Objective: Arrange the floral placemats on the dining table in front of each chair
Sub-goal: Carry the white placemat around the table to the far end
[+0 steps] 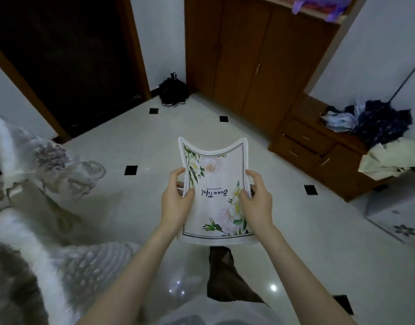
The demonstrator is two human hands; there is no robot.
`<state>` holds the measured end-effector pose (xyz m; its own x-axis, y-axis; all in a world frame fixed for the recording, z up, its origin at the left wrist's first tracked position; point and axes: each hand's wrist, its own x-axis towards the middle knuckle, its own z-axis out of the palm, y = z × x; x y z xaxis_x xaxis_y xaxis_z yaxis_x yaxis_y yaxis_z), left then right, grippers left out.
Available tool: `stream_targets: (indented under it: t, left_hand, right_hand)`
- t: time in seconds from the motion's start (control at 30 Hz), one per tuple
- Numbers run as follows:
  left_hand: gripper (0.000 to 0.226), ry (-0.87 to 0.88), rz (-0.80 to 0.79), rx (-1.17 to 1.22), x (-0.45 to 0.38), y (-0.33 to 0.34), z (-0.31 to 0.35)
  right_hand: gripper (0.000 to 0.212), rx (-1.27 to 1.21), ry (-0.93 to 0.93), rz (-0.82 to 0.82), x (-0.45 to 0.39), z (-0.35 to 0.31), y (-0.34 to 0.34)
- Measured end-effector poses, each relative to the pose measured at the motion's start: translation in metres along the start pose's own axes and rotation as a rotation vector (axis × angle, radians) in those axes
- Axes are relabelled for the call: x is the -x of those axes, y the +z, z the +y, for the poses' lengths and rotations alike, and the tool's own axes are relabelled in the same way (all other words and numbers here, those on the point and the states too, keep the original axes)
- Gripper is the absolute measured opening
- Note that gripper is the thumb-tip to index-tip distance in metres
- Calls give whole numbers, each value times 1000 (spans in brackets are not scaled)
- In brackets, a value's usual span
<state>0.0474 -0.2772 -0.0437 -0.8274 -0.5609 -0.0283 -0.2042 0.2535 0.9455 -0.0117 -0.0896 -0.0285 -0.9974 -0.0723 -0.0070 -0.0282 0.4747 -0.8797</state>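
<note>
Both hands are pinched onto the long side edges of a floral placemat [215,195], left hand [177,198] on one side and right hand [257,200] on the other, thumbs on top and fingers curled underneath, so it's held up in the air over the white tiled floor [136,146] and bows a bit in the middle. You can see fingers peeking from below, and it might be a small stack rather than one mat, honestly can't tell. The print has roses in the corners and a script word across the middle. As for progress, I'd say basically nothing is laid yet: no dining table or chair is clearly in view, just a brown wooden cabinet [248,62] beyond the placemat, a low drawer unit [319,146] to the right of it with clothes piled on top, and something plastic-wrapped [61,165] to the left of the placemat. So the mats are in hand, and carrying them over and setting one per chair is all still to do.
</note>
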Motion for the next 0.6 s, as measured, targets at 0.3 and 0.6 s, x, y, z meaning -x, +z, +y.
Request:
stream_targets:
  t: [0.3, 0.6]
  left_hand:
    - [51, -98, 289, 8, -166, -4, 21]
    - [51, -232, 602, -23, -266, -77, 0]
  right_hand:
    - [50, -29, -94, -302, -199, -63, 92]
    - [50, -77, -202, -598, -297, -128, 230]
